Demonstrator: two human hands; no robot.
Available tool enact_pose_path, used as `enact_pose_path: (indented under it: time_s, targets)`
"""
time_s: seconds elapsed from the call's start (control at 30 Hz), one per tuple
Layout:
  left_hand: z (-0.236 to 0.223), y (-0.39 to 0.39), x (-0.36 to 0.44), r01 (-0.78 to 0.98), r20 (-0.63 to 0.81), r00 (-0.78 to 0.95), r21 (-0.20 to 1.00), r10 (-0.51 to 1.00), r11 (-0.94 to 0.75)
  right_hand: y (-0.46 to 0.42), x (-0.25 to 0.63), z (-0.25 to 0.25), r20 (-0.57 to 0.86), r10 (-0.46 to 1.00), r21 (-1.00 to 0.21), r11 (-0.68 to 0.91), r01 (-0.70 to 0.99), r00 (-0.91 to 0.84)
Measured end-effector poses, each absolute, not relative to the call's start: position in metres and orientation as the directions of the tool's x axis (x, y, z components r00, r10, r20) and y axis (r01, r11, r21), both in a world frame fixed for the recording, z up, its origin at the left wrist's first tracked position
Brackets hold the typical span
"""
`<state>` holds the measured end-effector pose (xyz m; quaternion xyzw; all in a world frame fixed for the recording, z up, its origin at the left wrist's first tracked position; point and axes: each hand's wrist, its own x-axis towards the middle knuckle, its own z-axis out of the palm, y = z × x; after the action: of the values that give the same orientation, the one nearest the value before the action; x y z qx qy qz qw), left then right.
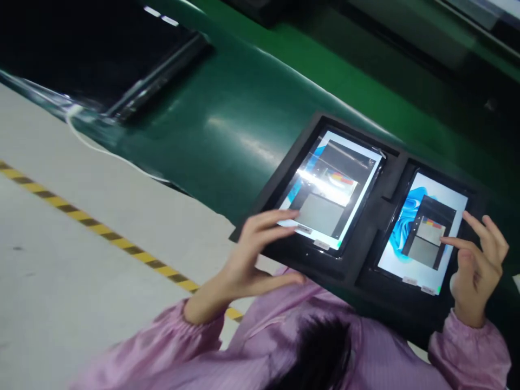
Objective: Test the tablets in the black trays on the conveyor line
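Two lit tablets lie side by side in the recesses of a black foam tray [365,216]. My left hand [260,249] reaches over the tray's near left edge, fingers stretched onto the lower part of the left tablet [347,216], thumb apart below the edge. With its index finger extended, my right hand [481,260] points at a window on the screen of the right tablet [398,252]; its other fingers are loosely bent and hold nothing. Both screens show a blue and white background with a dark window and a coloured patch. Small pale labels sit along their lower edges.
The tray lies on a green mat [195,141] over the bench. A large dark panel [81,49] is at the upper left, with a white cable [101,149] hanging beside it. Yellow-and-black tape [97,227] crosses the pale floor.
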<state>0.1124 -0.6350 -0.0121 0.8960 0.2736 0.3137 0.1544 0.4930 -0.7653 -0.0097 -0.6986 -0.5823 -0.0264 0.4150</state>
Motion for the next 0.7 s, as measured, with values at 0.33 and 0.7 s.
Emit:
enact_pose_path:
  time_s: [0.33, 0.7]
  targets:
    - [-0.024, -0.657, 0.138, 0.391, 0.395, 0.805, 0.206, 0.442, -0.897, -0.768, 0.486, -0.007, 0.421, 0.895, -0.491, 0.092, 0.866, 0.144]
    - [-0.052, -0.523, 0.243, 0.316, 0.54, 0.759, 0.184, 0.364, -0.931, -0.765, 0.479, 0.005, 0.612, 0.765, -0.543, 0.224, 0.809, 0.199]
